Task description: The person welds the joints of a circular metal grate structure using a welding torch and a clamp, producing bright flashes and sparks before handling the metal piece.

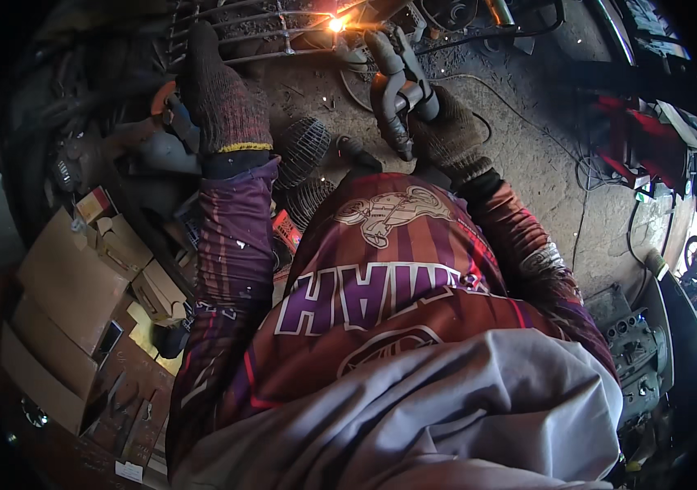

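Nearest the lens: my grey trousers (pixel 446 408) and the maroon-purple jersey (pixel 381 286) fill the lower frame, forearms running up from there.

Right hand (pixel 446 135), knit glove, grip wrapped tight round the electrode holder (pixel 397 90). The rod runs up-left to the arc (pixel 336 24), bright spot right on a bar of the wire grille (pixel 234 33) at the top edge.

Left hand (pixel 218 94), also gloved, lies palm-down on the grille's near edge, pinning it. Whether the fingers curl round a bar I cannot tell; the back of the glove hides them.

Grille lies on the dirt floor (pixel 528 147), not on any desk. Two small round mesh guards (pixel 303 147) sit just below the left wrist, apart from the weld. Cardboard boxes (pixel 71 286) are stacked at far left, cables (pixel 602 163) and a red unit to the right.

Judgement on doing this tack well:
- keep the arc short and the rod tip on the joint of the two bars, not on a single thin bar, since thin wire burns through fast
- brief dwell, then break off
- keep the left hand well apart from the spark; it is on the same grille and heat travels along the bars
- hold the grille flat so the joint stays closed
- cardboard is well off to the side, but sparks could scatter that way.
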The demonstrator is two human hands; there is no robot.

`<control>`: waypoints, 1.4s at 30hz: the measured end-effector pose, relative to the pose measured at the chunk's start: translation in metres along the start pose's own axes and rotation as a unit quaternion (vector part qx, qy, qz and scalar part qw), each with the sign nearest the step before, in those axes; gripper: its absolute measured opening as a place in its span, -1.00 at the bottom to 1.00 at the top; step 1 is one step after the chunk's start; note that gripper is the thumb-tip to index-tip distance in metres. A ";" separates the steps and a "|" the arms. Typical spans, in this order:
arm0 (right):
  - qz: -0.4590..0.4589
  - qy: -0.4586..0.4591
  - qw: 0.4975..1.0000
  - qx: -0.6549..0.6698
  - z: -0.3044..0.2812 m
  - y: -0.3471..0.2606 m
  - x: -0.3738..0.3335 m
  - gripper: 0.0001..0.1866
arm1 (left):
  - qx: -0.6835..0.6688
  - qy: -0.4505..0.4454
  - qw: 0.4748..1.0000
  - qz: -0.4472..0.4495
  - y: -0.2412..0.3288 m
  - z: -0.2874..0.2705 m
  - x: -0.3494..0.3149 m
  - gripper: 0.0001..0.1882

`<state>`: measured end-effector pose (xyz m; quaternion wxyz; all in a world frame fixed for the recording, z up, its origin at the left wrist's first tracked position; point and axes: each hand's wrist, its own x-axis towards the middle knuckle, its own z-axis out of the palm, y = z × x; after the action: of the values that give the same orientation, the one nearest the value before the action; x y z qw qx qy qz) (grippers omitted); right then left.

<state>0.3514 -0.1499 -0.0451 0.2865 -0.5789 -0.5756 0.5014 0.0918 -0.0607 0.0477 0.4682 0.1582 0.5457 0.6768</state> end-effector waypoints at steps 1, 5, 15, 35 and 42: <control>0.002 0.008 1.000 0.005 0.004 0.009 0.001 -0.48 | -0.002 -0.008 1.000 0.005 -0.001 -0.002 0.001 -0.70; -0.009 0.011 1.000 0.010 0.004 0.001 0.001 -0.49 | 0.012 0.042 0.999 0.006 -0.001 -0.004 0.000 -0.70; -0.013 0.010 1.000 -0.020 0.005 0.000 -0.001 -0.52 | 0.012 0.058 0.998 0.028 -0.002 0.001 -0.007 -0.61; -0.099 -0.057 0.975 -0.190 0.001 -0.021 0.007 -0.64 | 0.009 0.070 0.998 0.006 0.002 0.001 -0.014 -0.65; -0.061 -0.024 0.979 -0.195 0.007 -0.002 0.005 -0.70 | 0.005 0.068 0.998 0.001 0.002 0.002 -0.014 -0.65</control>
<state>0.3440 -0.1468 -0.0469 0.1842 -0.5754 -0.7031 0.3750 0.0997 -0.0704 0.0545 0.4289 0.1143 0.5793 0.6837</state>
